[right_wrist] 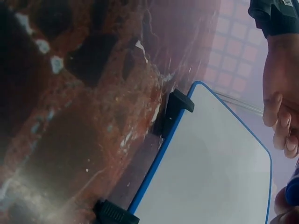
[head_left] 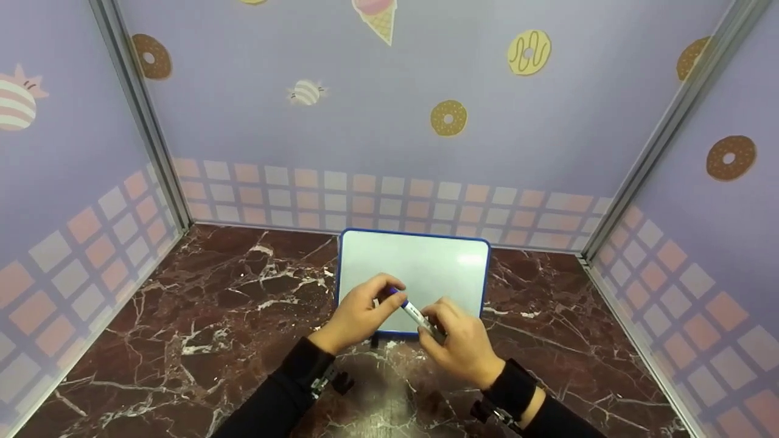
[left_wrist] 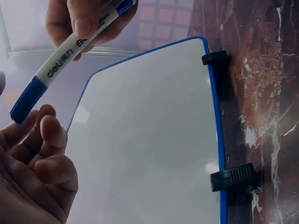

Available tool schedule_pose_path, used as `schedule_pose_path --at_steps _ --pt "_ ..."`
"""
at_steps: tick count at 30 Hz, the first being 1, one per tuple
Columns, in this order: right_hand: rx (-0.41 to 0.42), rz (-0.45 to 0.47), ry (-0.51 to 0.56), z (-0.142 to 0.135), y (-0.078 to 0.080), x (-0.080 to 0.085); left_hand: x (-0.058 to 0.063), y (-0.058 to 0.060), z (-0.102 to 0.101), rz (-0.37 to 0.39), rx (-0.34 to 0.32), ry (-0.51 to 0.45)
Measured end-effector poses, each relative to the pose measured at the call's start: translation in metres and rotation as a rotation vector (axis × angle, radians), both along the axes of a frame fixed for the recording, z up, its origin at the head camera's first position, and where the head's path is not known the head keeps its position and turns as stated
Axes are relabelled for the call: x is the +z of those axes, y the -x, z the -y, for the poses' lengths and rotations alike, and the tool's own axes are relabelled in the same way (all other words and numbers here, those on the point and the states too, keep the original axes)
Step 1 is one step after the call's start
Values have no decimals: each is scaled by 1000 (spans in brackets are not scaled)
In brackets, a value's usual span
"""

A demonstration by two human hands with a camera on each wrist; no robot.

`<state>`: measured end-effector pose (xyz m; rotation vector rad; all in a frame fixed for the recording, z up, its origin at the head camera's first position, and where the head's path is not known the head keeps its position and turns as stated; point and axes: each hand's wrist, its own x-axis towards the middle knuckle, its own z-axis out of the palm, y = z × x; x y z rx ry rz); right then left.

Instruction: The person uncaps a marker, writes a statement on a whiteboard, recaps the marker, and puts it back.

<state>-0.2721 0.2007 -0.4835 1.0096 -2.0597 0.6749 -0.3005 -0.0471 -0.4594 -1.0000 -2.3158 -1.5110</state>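
Head view: lavender walls [head_left: 377, 67] printed with doughnuts and other sweets are rising on three sides. Between them a dark red, white-veined tabletop [head_left: 243, 328] is spreading out, and on it, near the back wall, a blue-framed whiteboard [head_left: 420, 258] is standing. Two hands are working over its lower part. The right hand [head_left: 459, 344] is pinching a marker between thumb and fingers; the left hand [head_left: 359, 313] is bending its fingers close by the blue cap [left_wrist: 29, 100], though whether they are pinching it I cannot tell. Held in front of the whiteboard, the marker [left_wrist: 58, 60] is slanting, its white barrel showing dark lettering, its cap end pointing toward the left hand. Along the whiteboard's lower edge, black feet [left_wrist: 233, 177] are gripping the blue frame.
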Motion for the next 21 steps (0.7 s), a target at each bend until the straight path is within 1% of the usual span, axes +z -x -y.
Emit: schedule_pose_path --at_steps 2,6,10,12,18,21 --pt "4 -5 -6 0 0 -1 -2 -1 -3 -36 20 47" --pt "11 -12 -8 -1 0 -1 -6 -2 -6 -87 70 104" --pt "10 -2 -8 -1 1 -2 -9 -3 -8 -118 109 123" --pt "5 1 -14 -1 1 -4 -10 -3 -9 -120 113 112" --pt "4 -24 -35 1 2 -6 -11 -6 -15 -86 103 40" --pt "17 -26 -55 1 2 -7 -13 -7 -18 -105 108 29"
